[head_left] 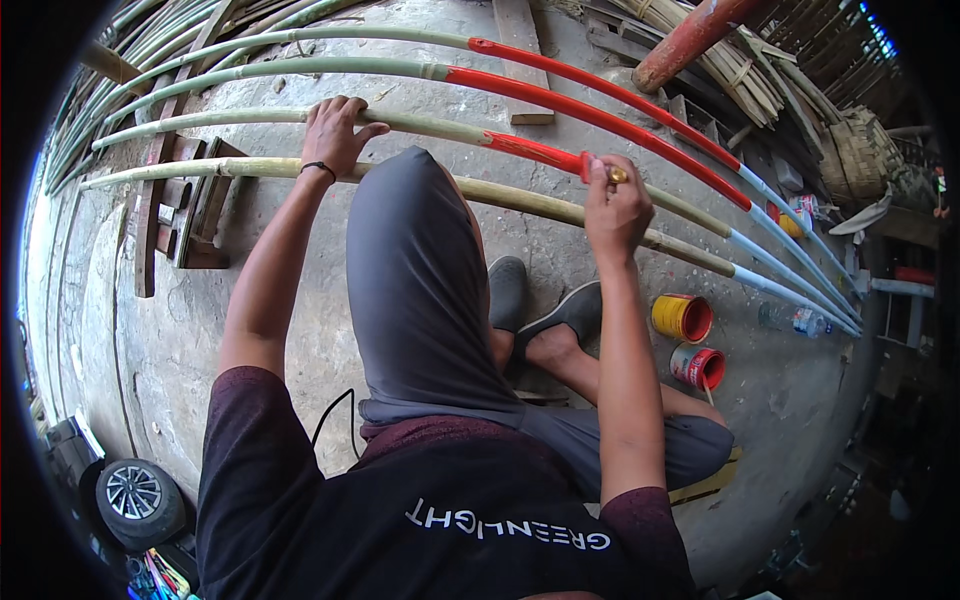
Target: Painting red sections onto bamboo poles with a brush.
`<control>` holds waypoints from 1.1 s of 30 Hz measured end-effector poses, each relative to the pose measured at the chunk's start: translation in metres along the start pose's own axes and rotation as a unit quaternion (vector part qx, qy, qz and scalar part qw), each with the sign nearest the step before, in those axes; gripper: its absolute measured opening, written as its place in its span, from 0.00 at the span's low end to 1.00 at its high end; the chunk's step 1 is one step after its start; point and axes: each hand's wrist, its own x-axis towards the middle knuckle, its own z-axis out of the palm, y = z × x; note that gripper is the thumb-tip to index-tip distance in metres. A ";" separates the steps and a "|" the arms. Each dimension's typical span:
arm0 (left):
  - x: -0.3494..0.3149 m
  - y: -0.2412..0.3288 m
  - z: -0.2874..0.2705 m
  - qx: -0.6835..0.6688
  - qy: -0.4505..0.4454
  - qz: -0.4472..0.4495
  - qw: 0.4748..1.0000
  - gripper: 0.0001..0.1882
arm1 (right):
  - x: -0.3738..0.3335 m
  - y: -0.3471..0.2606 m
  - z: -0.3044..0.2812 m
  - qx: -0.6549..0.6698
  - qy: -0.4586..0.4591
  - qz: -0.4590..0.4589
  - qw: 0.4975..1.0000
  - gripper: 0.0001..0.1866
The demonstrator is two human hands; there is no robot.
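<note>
Four bamboo poles lie side by side across the view, curved by the lens. My left hand (337,137) rests over the third bamboo pole (425,124) from the back, its fingers curled across it and the thumb stretched along it. Farther right on that pole, my right hand (618,205) pinches a small red-coated paint applicator (586,168) against the end of a wet red stretch; its exact kind is hidden by the fingers. The two far poles (590,108) carry long red sections. The nearest pole (520,202) is bare in the middle. All have pale blue right ends.
A yellow paint can (682,317) and a smaller can (697,367) with red insides stand right of my feet. A plastic bottle (793,318) lies near the pole ends. Wooden supports (152,215) sit under the poles' left part. A wheel (140,503) is at lower left.
</note>
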 end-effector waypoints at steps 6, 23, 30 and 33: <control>-0.001 -0.001 -0.002 0.001 0.007 -0.009 1.000 0.26 | 0.014 -0.078 0.090 0.199 -0.079 0.004 0.977 0.07; 0.004 0.000 0.008 0.006 -0.004 0.030 1.000 0.26 | 0.018 0.164 -0.073 0.219 0.036 0.300 0.928 0.07; 0.010 -0.019 0.024 0.026 -0.007 0.028 0.999 0.26 | 0.019 0.240 -0.150 -0.003 0.077 0.314 0.946 0.08; 0.011 -0.024 0.028 0.034 -0.001 0.036 0.999 0.26 | 0.019 0.237 -0.168 -0.163 0.066 0.201 0.964 0.07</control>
